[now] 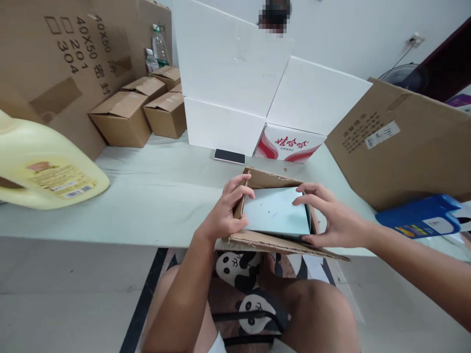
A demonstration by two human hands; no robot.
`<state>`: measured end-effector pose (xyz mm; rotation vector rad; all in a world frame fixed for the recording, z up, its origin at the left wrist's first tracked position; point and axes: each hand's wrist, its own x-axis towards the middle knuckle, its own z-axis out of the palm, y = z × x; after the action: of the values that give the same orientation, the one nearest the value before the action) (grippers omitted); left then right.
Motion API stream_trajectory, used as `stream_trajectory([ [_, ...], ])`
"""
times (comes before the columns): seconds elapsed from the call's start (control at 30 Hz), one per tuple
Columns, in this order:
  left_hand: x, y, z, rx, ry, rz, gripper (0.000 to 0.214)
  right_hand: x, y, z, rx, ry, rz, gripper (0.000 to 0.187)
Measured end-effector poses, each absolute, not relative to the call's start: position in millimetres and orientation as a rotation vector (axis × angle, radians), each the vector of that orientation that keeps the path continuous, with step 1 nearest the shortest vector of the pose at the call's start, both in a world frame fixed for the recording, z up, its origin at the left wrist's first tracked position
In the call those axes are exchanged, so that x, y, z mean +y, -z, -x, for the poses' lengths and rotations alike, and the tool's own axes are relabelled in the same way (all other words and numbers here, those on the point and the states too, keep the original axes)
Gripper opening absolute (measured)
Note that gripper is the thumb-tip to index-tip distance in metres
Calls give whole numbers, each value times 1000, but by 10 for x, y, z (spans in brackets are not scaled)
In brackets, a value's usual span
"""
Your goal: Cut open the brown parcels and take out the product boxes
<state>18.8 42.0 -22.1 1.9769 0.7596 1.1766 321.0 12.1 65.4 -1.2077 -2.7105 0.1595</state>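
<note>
A small open cardboard box (270,179) sits at the near edge of the pale table (154,196), its front flap (279,243) folded down toward me. A flat pale blue-white box (275,211) lies inside it. My left hand (228,208) grips the cardboard box's left wall, thumb and fingers closed on the edge. My right hand (331,218) is curled around the right edge of the pale box, fingers on top and thumb beneath.
A big yellow jug (44,169) lies at the left. A black phone (229,156) rests behind the box. White boxes (235,73), small cardboard boxes (125,117), a large carton (405,142) and a blue container (423,215) ring the table. My knees are below.
</note>
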Motion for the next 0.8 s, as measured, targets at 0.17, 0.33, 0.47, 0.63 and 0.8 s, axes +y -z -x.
stream_trajectory([
  [0.17, 428, 259, -175, 764, -1245, -1919, 47, 189, -838, -3168, -2600, -42, 1007, 55],
  [0.33, 545, 427, -286, 856, -1362, -1426, 63, 289, -1004, -3122, -2399, 134, 923, 49],
  [0.47, 620, 452, -403, 855, -1448, -909, 51, 449, -959, -3024, -2221, 129, 947, 40],
  [0.63, 637, 382, -231, 922, -1800, -643, 55, 597, -852, -2820, -1976, -14, 1002, 57],
  [0.8, 684, 389, 115, 1163, -2204, -588, 49, 708, -992, -2801, -1591, -87, 893, 51],
])
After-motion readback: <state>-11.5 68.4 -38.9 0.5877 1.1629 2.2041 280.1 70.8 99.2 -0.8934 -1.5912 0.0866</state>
